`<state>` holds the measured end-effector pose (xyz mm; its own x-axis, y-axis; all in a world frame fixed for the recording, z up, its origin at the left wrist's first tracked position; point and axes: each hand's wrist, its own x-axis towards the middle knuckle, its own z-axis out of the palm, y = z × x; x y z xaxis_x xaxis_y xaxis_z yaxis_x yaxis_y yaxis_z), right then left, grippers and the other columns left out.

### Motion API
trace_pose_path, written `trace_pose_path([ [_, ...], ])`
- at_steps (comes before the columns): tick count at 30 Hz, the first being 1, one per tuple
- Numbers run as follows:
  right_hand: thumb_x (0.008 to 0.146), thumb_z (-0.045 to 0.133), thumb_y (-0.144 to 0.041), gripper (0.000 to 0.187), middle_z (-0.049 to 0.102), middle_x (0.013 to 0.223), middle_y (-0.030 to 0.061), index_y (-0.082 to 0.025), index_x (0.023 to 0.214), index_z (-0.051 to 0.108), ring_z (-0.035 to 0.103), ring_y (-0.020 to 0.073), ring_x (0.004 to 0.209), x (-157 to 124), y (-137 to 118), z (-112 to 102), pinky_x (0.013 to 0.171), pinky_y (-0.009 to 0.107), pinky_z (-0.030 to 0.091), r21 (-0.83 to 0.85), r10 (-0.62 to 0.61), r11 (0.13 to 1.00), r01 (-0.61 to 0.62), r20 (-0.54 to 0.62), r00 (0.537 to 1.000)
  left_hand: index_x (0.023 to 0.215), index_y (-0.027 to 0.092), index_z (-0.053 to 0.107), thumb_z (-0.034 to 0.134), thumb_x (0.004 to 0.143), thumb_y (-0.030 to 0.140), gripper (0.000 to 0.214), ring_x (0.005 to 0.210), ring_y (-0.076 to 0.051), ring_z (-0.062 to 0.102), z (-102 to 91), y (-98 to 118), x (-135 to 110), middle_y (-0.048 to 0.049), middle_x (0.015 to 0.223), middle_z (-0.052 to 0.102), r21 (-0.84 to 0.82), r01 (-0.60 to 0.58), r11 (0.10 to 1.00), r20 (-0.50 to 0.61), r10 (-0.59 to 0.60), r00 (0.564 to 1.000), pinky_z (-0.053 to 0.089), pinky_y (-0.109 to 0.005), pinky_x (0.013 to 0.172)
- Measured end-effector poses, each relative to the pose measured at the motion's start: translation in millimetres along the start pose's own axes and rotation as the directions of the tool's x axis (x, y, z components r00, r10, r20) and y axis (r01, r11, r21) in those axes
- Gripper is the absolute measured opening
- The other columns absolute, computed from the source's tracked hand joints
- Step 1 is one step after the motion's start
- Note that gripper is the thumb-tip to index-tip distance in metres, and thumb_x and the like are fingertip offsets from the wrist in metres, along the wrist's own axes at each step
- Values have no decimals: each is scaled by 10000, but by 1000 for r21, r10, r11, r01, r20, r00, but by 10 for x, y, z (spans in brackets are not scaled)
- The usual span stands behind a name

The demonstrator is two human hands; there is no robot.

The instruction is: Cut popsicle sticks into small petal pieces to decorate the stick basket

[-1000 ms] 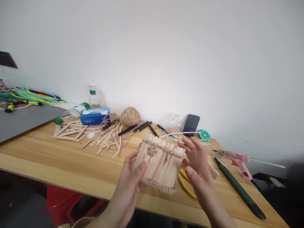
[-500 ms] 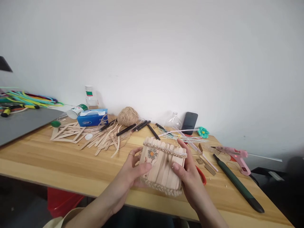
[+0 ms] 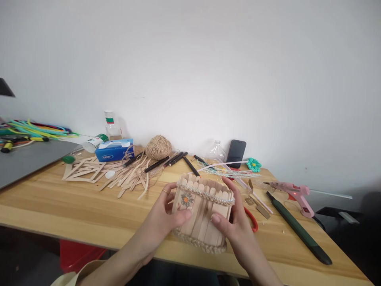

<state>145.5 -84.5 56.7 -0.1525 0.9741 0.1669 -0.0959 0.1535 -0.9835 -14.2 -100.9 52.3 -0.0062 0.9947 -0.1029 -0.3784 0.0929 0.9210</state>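
Between my hands is a holder made of wooden craft sticks [image 3: 198,214], tilted so that part of its open top shows. Braided twine runs round its upper and lower edges, and a flower with an orange centre [image 3: 187,199] decorates its front left. My left hand [image 3: 166,212] grips the left side, thumb on the front. My right hand [image 3: 233,222] grips the right side, its thumb also pressed on the front. The fingers behind the holder are partly hidden. Just past my right hand, red scissor handles [image 3: 251,219] show on the table.
A ball of twine [image 3: 158,147], loose craft sticks [image 3: 127,178], a blue tissue pack [image 3: 114,151] and black pens [image 3: 175,159] lie behind. On the right are a pink glue gun [image 3: 297,194], a dark green cutter [image 3: 299,228], a phone [image 3: 236,153] and a teal flower [image 3: 254,164].
Both hands have tipped the holder slightly, so more of its open top shows, and its lower edge sits a little lower in view. The grip stays the same.
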Motion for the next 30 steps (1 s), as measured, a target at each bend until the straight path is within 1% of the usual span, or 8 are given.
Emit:
trace_pose_path([
  [7,653,722,-532,837,504,1289,90,-280,1313,273,474,295,1197,-11,70,-25,985,421,407,-87,-77,993,75,-16,997,1092,223,521,748,576,273,566,969,-274,585,45,-18,7,-69,973,655,-29,-46,999,-13,45,999,439,-357,814],
  [11,654,727,-510,836,484,1320,81,-293,1323,277,451,293,1218,27,118,-72,981,422,406,-99,-89,991,86,-26,996,1082,221,518,768,582,300,565,978,-277,583,15,-17,22,-81,1003,648,-24,-31,999,35,32,999,446,-354,803],
  [16,670,698,-542,833,547,1254,84,-284,1341,279,480,292,1188,88,123,-108,965,436,410,-41,-64,997,62,-35,997,1157,232,496,771,543,528,734,1082,-310,536,-58,-14,23,-123,1185,575,-87,26,996,90,-18,996,455,-354,804],
  [20,636,720,-558,895,588,1197,86,-271,1356,272,525,295,1134,113,104,-102,974,445,394,39,-26,999,28,-42,999,1162,264,489,730,563,587,722,1071,-314,544,-84,15,15,-118,1246,534,-62,61,996,118,-53,992,491,-303,669],
  [23,638,706,-577,895,578,1216,89,-271,1362,278,517,304,1144,148,125,-122,976,459,389,73,-13,997,16,-46,999,1202,289,462,766,578,486,722,1057,-326,548,-91,54,14,-122,1289,504,-20,66,998,150,-62,987,495,-292,599],
  [26,716,633,-583,816,533,1288,85,-278,1374,260,482,282,1194,230,165,-158,999,440,376,16,-80,997,80,12,997,1232,295,467,811,561,281,755,1107,-314,521,-127,86,57,-108,1329,480,0,26,1000,160,-26,987,493,-349,749],
  [28,797,561,-546,715,475,1351,79,-281,1380,242,446,257,1232,319,188,-171,1020,425,358,-94,-125,987,131,67,990,1251,277,470,815,546,207,788,1154,-303,491,-182,99,134,-106,1334,477,44,-22,999,148,15,989,447,-375,870],
  [30,852,507,-490,609,419,1394,80,-263,1367,275,399,242,1268,431,213,-171,1040,418,331,-230,-157,956,182,125,980,1294,263,430,814,538,173,853,1170,-299,480,-258,106,251,-115,1310,492,124,-50,991,149,31,988,423,-391,912],
])
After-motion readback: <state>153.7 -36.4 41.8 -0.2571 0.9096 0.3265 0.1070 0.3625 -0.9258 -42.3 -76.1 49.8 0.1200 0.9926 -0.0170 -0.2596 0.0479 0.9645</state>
